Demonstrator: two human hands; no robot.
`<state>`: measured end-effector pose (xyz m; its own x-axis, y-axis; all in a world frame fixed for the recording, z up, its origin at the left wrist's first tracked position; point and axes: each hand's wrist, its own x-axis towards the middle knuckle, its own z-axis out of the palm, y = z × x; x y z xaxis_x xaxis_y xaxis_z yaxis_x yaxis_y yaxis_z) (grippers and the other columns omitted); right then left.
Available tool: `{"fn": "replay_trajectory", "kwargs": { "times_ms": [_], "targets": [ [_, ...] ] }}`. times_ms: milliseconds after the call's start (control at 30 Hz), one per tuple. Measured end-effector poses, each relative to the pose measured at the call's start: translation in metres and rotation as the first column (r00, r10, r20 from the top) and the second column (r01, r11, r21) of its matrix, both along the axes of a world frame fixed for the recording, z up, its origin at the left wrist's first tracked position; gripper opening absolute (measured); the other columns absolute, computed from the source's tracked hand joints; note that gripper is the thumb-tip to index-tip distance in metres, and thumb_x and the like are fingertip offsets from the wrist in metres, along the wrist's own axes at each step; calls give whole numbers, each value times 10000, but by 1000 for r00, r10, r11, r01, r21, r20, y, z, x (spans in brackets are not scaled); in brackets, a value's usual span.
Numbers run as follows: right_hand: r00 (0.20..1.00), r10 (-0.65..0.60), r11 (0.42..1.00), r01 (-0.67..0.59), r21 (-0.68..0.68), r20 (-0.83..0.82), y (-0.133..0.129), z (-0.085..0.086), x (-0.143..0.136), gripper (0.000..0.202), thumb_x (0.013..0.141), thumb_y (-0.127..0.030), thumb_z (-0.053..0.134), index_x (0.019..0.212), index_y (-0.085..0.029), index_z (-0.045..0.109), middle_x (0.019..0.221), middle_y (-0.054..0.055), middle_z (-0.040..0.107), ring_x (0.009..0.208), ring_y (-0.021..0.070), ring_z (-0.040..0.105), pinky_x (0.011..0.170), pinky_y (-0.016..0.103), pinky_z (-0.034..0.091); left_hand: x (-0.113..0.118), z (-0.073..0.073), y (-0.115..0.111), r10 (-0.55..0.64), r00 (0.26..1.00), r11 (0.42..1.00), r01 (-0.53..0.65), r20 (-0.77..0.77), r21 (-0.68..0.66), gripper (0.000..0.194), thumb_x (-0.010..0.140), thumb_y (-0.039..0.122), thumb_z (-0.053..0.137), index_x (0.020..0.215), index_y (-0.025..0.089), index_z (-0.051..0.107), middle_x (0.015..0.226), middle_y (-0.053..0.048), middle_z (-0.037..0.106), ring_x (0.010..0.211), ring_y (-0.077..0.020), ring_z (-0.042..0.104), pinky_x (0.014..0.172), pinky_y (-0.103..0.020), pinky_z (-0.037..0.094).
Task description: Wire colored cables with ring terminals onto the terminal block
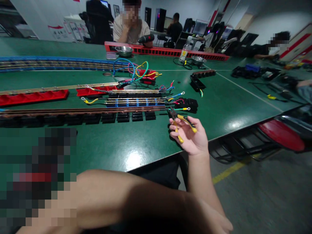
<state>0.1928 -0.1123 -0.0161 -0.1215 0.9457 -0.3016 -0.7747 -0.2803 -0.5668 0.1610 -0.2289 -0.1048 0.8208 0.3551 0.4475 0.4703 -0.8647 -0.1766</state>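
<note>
My right hand [188, 136] is palm up near the table's front edge, fingers curled around pliers [186, 121] with yellow and black handles. The handles are spread, and the dark jaws are close to a green wire [181, 109] with a ring terminal. That wire lies at the right end of long copper-coloured rods [73, 111] on black holders. Just behind are rods on blue holders [137, 102], with yellow and blue wires at their ends. My left arm [109, 195] crosses the foreground; its fingers cannot be made out.
A black block [187, 104] sits right of the rods. Red holders [34, 97] and a curved blue track [60, 61] lie farther back. Beyond are a red slotted strip [165, 51], metal bowls [123, 50] and a bottle [185, 52]. A person [131, 31] sits opposite; a red stool [280, 133] stands right.
</note>
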Motion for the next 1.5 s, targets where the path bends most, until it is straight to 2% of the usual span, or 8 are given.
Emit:
{"fn": "replay_trajectory", "kwargs": {
  "times_ms": [267,433,567,667,800,900,1033,1500],
  "targets": [
    [998,59,998,-59,0,-7,-26,22,-2,355,796,-509,474,743,-183,603,869,75,605,602,109,398,412,182,291,4,-20,-16,-399,897,871,306,192,383,97,321,327,382,237,364,350,530,-44,304,486,-240,334,426,-333,128],
    [992,-29,991,12,135,122,-42,37,-10,332,748,-511,550,745,-191,634,899,66,597,628,108,428,421,187,317,9,-16,-10,-658,734,710,528,170,466,171,471,411,415,312,396,478,595,-71,336,540,-275,357,481,-348,106],
    [914,-198,938,71,340,353,-19,24,-8,246,755,-444,585,788,-208,647,889,47,624,618,103,487,403,186,325,-17,-5,9,-779,614,594,660,126,459,324,674,378,413,705,438,730,864,-52,554,799,-260,528,541,-364,209],
    [869,-229,939,78,336,438,5,10,-2,286,771,-479,576,781,-199,628,836,41,644,567,95,491,380,189,317,-35,7,19,-773,622,632,741,124,228,468,827,236,371,1077,426,718,1060,-51,608,985,-236,578,683,-381,299],
    [872,-187,961,66,269,453,18,3,3,355,749,-540,586,797,-192,639,850,44,675,549,93,510,375,195,327,-33,13,23,-755,654,654,747,46,114,467,857,248,313,956,362,755,777,-48,407,772,-241,504,641,-350,237],
    [848,-136,974,21,224,512,19,5,5,379,705,-547,646,802,-181,661,962,67,688,591,96,540,383,185,346,-25,12,27,-775,631,624,770,-21,132,419,833,300,336,937,377,734,746,31,146,575,-199,185,620,-304,86],
    [792,-54,981,-71,179,608,22,7,2,449,688,-576,688,915,-189,668,1101,75,648,668,110,569,366,168,353,-22,12,30,-762,639,627,769,-106,128,328,813,404,351,913,416,662,771,47,31,721,-199,-164,674,-297,-3],
    [711,-95,984,-38,173,697,22,-2,0,354,761,-501,696,978,-233,616,842,-33,543,535,34,394,395,140,245,-25,6,21,-779,626,619,776,-30,120,199,813,368,397,721,315,566,749,34,93,593,-179,-35,661,-316,-4]
  ]
}}
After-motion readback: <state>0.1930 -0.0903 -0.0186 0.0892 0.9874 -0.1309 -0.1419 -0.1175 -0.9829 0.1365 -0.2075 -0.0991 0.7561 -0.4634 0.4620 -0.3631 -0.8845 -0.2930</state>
